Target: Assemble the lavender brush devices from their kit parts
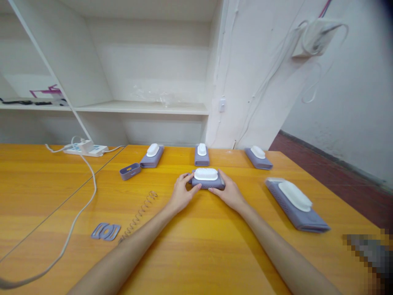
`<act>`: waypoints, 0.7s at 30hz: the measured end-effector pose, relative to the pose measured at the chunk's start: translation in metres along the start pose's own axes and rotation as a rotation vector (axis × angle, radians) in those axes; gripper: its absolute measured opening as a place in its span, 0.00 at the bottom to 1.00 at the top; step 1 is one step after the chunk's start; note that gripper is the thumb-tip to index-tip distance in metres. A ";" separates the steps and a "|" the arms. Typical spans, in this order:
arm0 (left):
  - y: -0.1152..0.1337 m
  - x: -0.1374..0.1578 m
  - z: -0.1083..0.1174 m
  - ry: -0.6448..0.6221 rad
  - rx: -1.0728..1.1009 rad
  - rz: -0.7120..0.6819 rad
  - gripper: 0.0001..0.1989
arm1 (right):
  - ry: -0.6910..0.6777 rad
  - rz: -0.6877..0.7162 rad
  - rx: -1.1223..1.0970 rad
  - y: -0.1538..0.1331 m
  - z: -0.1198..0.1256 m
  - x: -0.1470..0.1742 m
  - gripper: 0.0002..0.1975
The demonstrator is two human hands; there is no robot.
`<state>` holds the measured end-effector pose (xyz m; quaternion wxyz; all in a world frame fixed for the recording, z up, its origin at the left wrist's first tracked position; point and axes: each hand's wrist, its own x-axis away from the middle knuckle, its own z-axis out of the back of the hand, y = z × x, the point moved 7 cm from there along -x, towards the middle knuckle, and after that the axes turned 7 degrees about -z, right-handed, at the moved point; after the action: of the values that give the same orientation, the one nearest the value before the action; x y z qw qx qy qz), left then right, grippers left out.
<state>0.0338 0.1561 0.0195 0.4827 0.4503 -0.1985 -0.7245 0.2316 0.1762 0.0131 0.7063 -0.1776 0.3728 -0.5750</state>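
A grey-purple rectangular block [208,183] lies on the wooden table, with a white oval brush-like piece [205,174] on top whose upper face looks bristly or ribbed. My left hand [181,192] grips the block's left end, thumb along the near side. At the right end, my right hand [229,190] holds it the same way, fingers at the far corner. A bit of purple material pokes out beside the left fingers; what it is cannot be made out. Just behind stands a similar block [202,159] with its own white oval piece.
More such blocks lie at the back left [152,157], back right [259,158] and near right [297,207]. To the left are a hollow purple shell [129,171], flat purple cut-out pieces [106,232], a coiled cord [139,216], a white cable [75,221] and a power strip [86,149].
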 end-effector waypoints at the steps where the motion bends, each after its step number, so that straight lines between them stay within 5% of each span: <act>1: 0.001 0.000 0.002 0.032 -0.001 -0.009 0.22 | -0.001 0.001 0.002 0.001 -0.001 0.000 0.39; 9: 0.015 -0.004 0.030 0.140 -0.300 -0.067 0.10 | 0.002 -0.008 0.032 0.007 -0.004 0.001 0.43; 16: 0.020 0.011 0.060 -0.233 -0.975 0.018 0.15 | -0.025 0.007 0.083 0.007 -0.005 0.003 0.43; 21: -0.015 0.028 0.097 -0.456 -1.067 0.265 0.20 | -0.026 0.033 0.148 0.003 -0.005 0.005 0.42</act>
<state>-0.0596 0.1242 0.0466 0.6738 -0.0499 0.0398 -0.7361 0.2306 0.1731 0.0065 0.7316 -0.1264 0.3228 -0.5870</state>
